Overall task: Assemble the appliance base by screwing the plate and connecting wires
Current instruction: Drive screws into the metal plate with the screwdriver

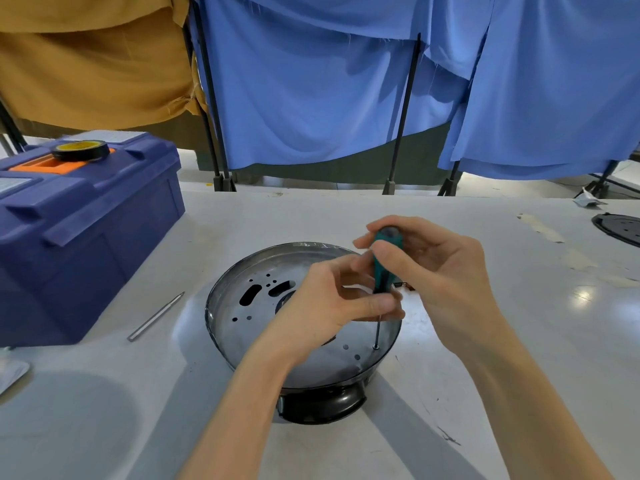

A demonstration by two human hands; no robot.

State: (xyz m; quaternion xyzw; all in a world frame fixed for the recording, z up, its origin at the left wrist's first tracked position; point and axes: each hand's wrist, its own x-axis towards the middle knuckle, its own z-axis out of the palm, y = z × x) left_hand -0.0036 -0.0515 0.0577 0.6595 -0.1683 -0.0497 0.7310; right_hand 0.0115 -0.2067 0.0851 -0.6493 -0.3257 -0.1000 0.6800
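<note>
Near the middle of the white table (485, 341) stands the appliance base (322, 407), a round black body with the metal plate (242, 306) lying inside its rim. Several holes and slots show on the left part of the plate; the middle part is hidden behind the left hand (329, 299).

A screwdriver (384, 265) with a teal handle stands almost upright over the near right part of the plate. Its thin shaft comes down to a small screw (375, 347) close to the rim. The right hand (440, 271) is curled around the top of the handle. The left hand pinches the lower end of the handle between thumb and fingers. Just beside the right hand a small dark and orange piece (407, 285) shows, too hidden to say what it is.

On the left stands a blue toolbox (86, 237), cut off by the edge, with a roll of black tape (81, 150) on its lid. A thin metal rod (156, 317) lies on the table between the toolbox and the base. At the far right a black round part (620, 228) is only half in view. Blue cloth (311, 98) hangs behind the table.
</note>
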